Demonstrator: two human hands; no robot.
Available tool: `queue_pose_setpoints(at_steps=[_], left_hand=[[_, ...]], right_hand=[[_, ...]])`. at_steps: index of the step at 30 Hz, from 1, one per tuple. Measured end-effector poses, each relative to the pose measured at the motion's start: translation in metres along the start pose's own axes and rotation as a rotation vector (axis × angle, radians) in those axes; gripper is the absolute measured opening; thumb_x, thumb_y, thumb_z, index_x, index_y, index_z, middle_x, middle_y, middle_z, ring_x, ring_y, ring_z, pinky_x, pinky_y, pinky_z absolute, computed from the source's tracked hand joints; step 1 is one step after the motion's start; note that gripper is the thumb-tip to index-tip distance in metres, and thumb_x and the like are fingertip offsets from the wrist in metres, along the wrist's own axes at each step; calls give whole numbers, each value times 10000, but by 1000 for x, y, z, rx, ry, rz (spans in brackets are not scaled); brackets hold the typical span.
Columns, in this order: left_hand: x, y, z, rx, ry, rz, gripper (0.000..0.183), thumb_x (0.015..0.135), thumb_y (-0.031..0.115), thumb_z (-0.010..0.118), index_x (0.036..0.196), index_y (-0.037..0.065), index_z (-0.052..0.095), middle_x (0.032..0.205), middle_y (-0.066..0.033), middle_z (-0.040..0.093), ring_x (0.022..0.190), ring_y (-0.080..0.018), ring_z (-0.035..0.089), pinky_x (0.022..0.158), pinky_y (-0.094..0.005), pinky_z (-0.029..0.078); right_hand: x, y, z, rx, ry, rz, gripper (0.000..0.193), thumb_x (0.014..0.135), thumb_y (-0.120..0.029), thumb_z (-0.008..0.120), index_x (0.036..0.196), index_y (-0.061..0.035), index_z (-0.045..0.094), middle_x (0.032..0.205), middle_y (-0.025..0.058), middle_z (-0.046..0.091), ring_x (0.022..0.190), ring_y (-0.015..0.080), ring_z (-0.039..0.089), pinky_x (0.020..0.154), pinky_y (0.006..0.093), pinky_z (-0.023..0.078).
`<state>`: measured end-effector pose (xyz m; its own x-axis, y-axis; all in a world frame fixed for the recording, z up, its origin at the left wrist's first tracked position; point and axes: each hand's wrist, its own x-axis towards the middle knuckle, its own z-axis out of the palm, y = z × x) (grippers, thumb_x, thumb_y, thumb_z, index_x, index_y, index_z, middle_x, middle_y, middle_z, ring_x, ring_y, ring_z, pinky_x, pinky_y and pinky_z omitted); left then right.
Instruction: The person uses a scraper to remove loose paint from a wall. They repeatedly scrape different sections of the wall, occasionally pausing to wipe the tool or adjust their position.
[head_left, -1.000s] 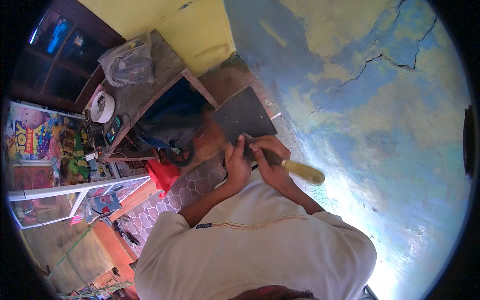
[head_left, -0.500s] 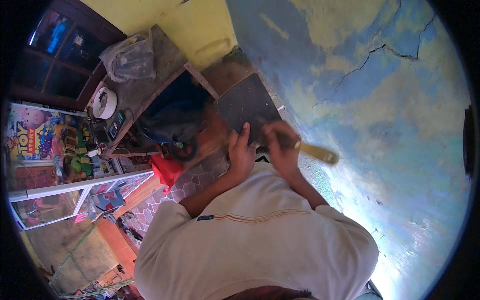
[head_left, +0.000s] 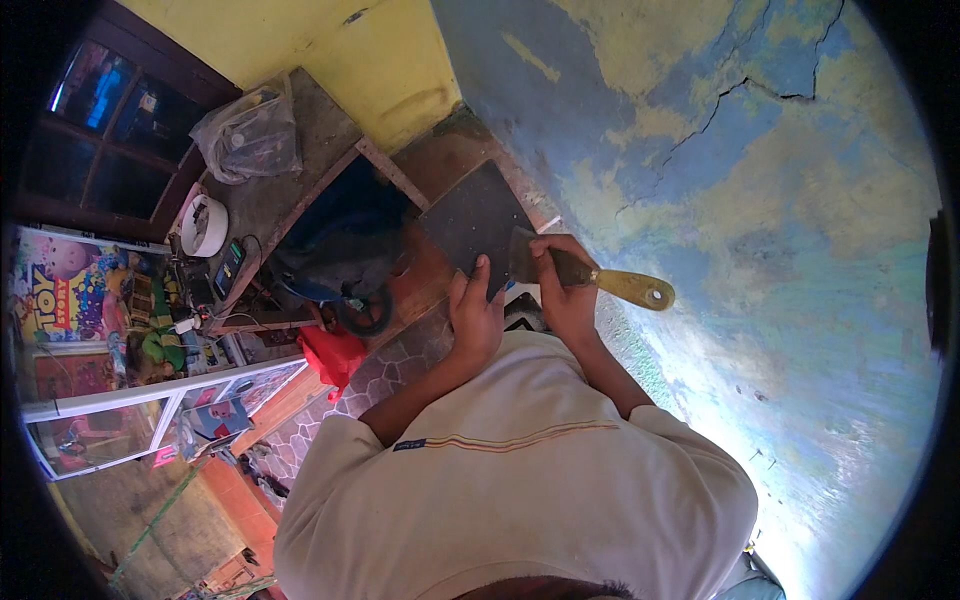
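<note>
My left hand [head_left: 476, 318] grips the near edge of a dark, flat rectangular sheet [head_left: 474, 212], its thumb lying on top. Whether the sheet is sandpaper or a thin board I cannot tell. My right hand [head_left: 568, 300] is closed round a putty knife [head_left: 634, 288], thumb stretched along it. The knife's yellowish handle, with a hole at its end, points right. Its wide metal blade reaches left to the sheet's right edge; I cannot tell whether they touch.
On the right rises a cracked wall [head_left: 720, 200] with patchy blue and cream paint. A worn table [head_left: 315, 130] at the left carries a clear plastic bag [head_left: 250, 135] and a white round container [head_left: 204, 226]. A red bag [head_left: 334, 352] hangs near a glass display case [head_left: 110, 430].
My right hand, blurred over the sheet before, now shows sharply at its right edge with the blade visible. The whole view has shifted slightly.
</note>
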<state>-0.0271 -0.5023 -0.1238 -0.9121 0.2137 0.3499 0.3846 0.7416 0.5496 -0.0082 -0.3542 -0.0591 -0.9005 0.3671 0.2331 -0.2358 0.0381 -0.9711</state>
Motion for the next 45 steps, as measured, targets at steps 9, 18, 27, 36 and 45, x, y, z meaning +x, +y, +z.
queue_pose_setpoints(at_steps=[9,18,27,36,45], left_hand=[[18,27,-20,-86,-44,-169,426,880,160,700,1257,-3,590,1207,-234,566,1117,-382,554,998,-444,432],[51,88,-95,187,-431,-240,603,919,358,612,1378,-17,502,1314,-273,519,1178,-429,541,995,-492,442],[30,19,-30,-99,-238,-207,614,955,427,597,1337,-36,467,1399,-219,433,1195,-355,506,1021,-457,435],[38,62,-48,-40,-361,-224,650,919,345,630,1426,-11,434,1307,-308,496,1173,-456,532,993,-500,454],[28,48,-49,29,-167,-98,571,832,132,717,1369,52,537,1136,-233,573,1032,-403,567,915,-429,452]], right_hand=[[-3,11,3,7,-118,-143,62,959,-44,588,967,-15,642,958,77,669,894,147,618,827,297,498],[6,18,4,-102,-235,-315,95,974,-59,571,1014,-9,641,1009,85,653,971,141,617,855,302,499],[11,20,-2,53,77,16,107,980,-97,588,1029,-29,655,975,83,673,983,145,629,837,294,506],[10,17,-9,-98,8,-183,78,934,-34,606,990,-33,660,982,79,668,964,171,628,875,317,500],[12,1,-7,-69,-73,-187,45,928,9,599,928,-5,642,927,68,653,864,138,614,766,275,489]])
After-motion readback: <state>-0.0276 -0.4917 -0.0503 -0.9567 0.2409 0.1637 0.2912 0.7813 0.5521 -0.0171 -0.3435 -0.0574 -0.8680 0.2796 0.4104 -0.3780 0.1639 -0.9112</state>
